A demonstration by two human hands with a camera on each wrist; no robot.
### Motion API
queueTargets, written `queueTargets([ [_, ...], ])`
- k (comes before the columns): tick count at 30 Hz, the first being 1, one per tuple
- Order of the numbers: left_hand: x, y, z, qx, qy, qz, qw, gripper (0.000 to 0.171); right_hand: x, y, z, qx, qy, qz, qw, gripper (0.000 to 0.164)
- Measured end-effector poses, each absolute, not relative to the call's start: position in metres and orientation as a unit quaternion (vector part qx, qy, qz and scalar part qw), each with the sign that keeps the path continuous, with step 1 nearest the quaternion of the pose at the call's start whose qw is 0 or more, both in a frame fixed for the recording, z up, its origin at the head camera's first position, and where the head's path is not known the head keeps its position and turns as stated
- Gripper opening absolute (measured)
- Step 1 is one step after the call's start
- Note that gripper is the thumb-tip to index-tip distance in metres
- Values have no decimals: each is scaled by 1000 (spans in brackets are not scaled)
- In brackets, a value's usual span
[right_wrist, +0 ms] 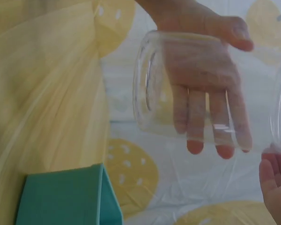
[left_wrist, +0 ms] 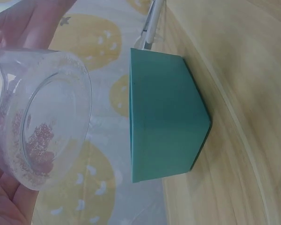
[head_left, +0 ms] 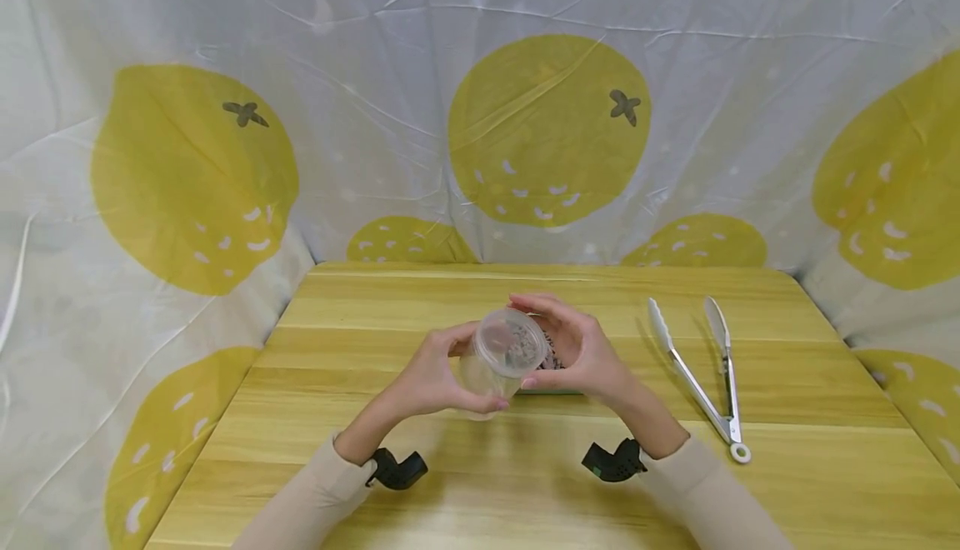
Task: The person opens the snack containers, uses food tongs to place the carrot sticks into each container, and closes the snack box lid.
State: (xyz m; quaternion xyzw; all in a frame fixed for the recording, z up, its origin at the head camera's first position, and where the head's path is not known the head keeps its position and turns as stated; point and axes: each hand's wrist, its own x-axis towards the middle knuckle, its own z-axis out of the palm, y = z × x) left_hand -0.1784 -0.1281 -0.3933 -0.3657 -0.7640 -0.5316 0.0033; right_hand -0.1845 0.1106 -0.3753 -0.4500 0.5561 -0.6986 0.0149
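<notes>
The left hand [head_left: 431, 379] is gripping a likely light, slick jar [head_left: 482, 378], best held mid-body, the right hand [head_left: 590, 360] clasping its lid [head_left: 510, 340] at one o'clock.

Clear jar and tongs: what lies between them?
Head view shows the right hand, partly hiding the green box, then bare tabletop up to the tongs.
</notes>
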Motion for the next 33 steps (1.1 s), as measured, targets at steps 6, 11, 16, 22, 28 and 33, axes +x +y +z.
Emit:
queueTargets([
  [6, -179, -128, -393, -369, -762, -533, 4, 77, -176, 105, -377, -407, 593, -694, -17, 82],
  [11, -179, -129, -392, -370, -760, -535, 5, 75, -176, 103, -376, -400, 600, -693, -22, 78],
  [16, -177, -129, -393, -365, -763, -533, 1, 74, -181, 104, -376, -421, 580, -697, 1, 77],
  [22, -175, -129, -392, -373, -757, -537, -13, 72, -190, 108, -376, -465, 551, -692, 34, 78],
  [28, -175, -129, -393, -386, -753, -533, -15, 72, -194, 110, -375, -495, 540, -679, 48, 78],
  [33, -176, -129, -393, -383, -756, -531, -9, 73, -192, 110, -374, -495, 544, -677, 31, 83],
])
